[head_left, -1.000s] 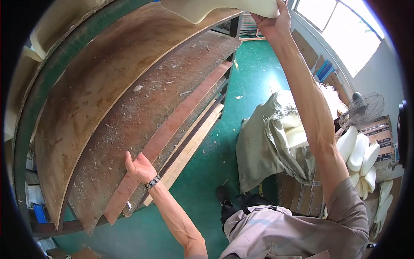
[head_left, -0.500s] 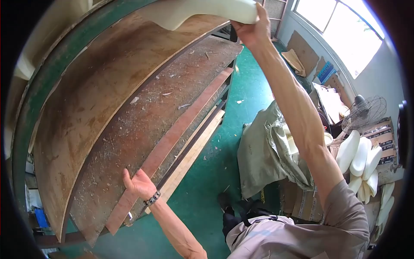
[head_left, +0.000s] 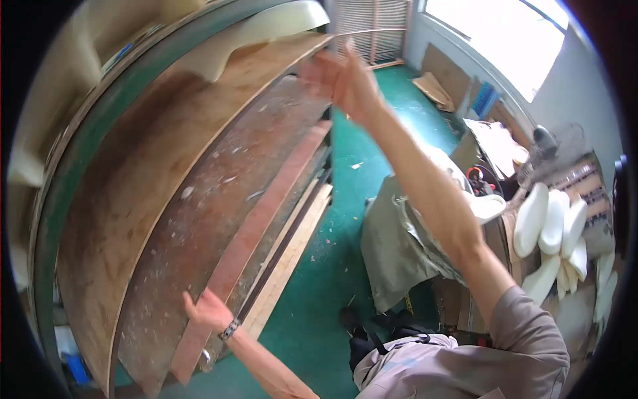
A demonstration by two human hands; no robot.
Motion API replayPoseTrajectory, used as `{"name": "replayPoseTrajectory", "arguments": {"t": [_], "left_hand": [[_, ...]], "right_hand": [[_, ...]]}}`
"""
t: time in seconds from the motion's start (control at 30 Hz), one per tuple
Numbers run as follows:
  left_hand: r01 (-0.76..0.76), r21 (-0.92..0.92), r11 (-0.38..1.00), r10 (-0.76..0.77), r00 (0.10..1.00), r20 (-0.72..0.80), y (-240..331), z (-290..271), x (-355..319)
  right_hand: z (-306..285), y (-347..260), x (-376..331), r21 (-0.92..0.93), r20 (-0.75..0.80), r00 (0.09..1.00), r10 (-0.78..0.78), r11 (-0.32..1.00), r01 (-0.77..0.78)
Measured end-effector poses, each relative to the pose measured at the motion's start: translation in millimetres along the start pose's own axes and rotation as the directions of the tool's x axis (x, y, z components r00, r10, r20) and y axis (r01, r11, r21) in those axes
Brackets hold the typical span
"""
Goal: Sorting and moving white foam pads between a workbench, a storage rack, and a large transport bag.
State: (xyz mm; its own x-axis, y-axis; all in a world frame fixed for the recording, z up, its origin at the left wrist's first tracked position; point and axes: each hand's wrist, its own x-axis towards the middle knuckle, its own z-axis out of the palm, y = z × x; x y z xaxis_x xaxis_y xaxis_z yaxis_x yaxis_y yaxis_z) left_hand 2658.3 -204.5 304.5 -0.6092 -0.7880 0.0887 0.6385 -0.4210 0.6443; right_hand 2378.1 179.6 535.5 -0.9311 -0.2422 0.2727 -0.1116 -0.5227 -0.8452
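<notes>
A long, cream-white curved moulded piece point(head_left: 282, 23) lies at the far end of the upper wooden shelf point(head_left: 193, 106). My right hand point(head_left: 335, 80) hangs in the air just below and to the right of it, no longer touching it. That hand is blurred, but its thumb stands apart from the fingers and nothing is in it. My left hand point(head_left: 209, 311) is open at the near end of a reddish-brown strip point(head_left: 256, 216) along the lower board; whether it touches the strip I cannot tell. A beaded bracelet circles the left wrist.
Scraps and dust litter the lower board point(head_left: 193, 219). A green metal frame point(head_left: 50, 219) curves round the shelves' left side. To my right stand a grey-green woven sack point(head_left: 392, 246), several white moulded pieces point(head_left: 531, 219), cardboard and a fan point(head_left: 551, 149). The floor point(head_left: 352, 199) is green.
My right hand has let go of the cream-white piece and come down and left, away from it. The piece now rests on the upper shelf. My left hand stays near the strip; the view has shifted.
</notes>
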Motion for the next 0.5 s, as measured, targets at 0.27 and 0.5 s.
{"name": "replayPoseTrajectory", "arguments": {"t": [0.27, 0.5], "left_hand": [[-0.010, -0.031, 0.999, 0.016, 0.976, 0.215, 22, -9, -16], [-0.029, 0.190, 0.981, 0.006, 0.993, 0.116, -36, 43, -162]], "right_hand": [[-187, 130, -369, 0.142, -0.421, 0.729, 0.540, 0.833, -0.535], [-382, 43, -732, 0.408, -0.894, -0.020, 0.447, 0.796, -0.447]]}}
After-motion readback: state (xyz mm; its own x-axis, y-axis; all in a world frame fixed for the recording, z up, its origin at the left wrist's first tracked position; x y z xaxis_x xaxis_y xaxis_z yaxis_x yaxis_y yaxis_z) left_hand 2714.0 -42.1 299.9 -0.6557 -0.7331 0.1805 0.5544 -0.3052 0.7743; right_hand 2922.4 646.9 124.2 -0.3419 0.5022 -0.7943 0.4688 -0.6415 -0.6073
